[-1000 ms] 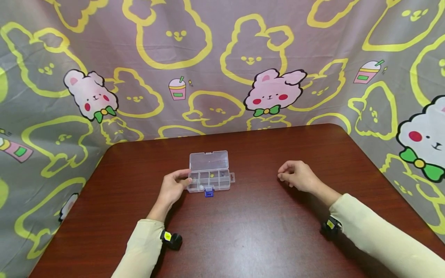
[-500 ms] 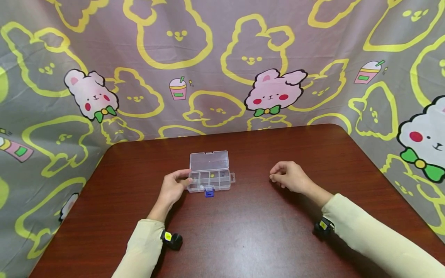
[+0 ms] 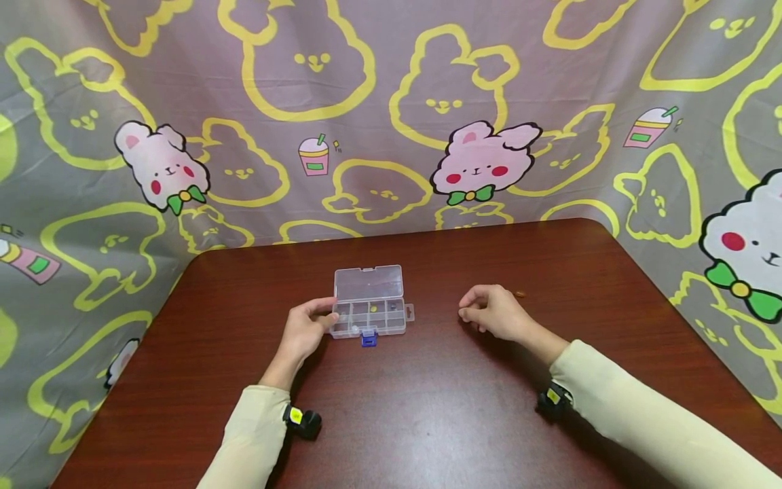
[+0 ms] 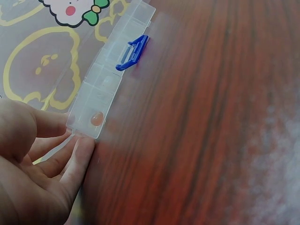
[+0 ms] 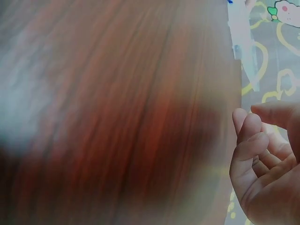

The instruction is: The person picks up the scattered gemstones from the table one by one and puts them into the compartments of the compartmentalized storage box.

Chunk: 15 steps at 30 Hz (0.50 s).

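Observation:
A clear plastic compartment box (image 3: 377,324) stands with its lid (image 3: 368,283) raised at the back and a blue latch (image 3: 369,339) at the front. My left hand (image 3: 305,331) grips its left end between thumb and fingers. Inside lie a small yellow piece (image 3: 374,309), a dark one (image 3: 394,308) and a whitish one (image 3: 356,329). An orange round bead (image 4: 97,118) shows through the end compartment in the left wrist view. My right hand (image 3: 496,312) is right of the box, apart from it, fingers curled and fingertips together; whether something tiny is between them is hidden.
A small orange-brown piece (image 3: 520,294) lies on the dark wooden table (image 3: 403,421), just behind my right hand. A patterned curtain (image 3: 379,102) hangs close along the table's back and sides. A hanging tab (image 3: 410,312) sticks out from the box's right end.
My right hand has moved left across the table toward the box, uncovering the small orange-brown piece behind it. My left hand and the box have stayed in place.

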Each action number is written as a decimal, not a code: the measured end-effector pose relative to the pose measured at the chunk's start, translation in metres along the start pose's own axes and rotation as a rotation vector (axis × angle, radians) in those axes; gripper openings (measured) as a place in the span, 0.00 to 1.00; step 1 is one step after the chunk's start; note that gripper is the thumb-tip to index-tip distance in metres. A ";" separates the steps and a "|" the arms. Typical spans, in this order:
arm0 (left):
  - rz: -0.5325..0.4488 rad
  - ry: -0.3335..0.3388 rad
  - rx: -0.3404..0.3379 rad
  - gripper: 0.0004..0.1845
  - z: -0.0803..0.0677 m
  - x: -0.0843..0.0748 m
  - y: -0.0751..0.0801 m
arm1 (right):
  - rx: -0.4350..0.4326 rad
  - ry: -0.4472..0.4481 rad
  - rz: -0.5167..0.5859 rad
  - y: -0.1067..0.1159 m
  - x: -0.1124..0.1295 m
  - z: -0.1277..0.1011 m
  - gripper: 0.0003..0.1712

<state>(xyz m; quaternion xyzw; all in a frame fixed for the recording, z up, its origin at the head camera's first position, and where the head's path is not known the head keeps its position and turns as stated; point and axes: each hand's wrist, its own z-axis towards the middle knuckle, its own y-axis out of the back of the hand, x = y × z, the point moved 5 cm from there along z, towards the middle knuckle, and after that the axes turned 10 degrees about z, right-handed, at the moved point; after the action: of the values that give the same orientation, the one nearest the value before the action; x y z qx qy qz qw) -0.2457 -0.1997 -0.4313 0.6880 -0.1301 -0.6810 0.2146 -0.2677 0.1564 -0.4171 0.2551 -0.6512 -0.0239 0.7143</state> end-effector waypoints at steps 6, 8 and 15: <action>-0.002 0.004 0.001 0.17 0.001 0.001 0.000 | 0.012 0.004 0.015 -0.010 0.007 0.003 0.02; -0.005 0.006 0.001 0.17 0.001 0.001 0.000 | 0.016 0.008 0.019 -0.013 0.009 0.004 0.03; -0.007 0.009 0.003 0.17 0.000 0.000 0.000 | 0.024 0.032 0.024 -0.023 0.016 0.008 0.03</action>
<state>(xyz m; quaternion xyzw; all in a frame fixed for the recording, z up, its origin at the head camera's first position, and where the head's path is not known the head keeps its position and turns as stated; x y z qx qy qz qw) -0.2459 -0.1998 -0.4319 0.6919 -0.1276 -0.6784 0.2118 -0.2658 0.1276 -0.4114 0.2559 -0.6431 -0.0034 0.7217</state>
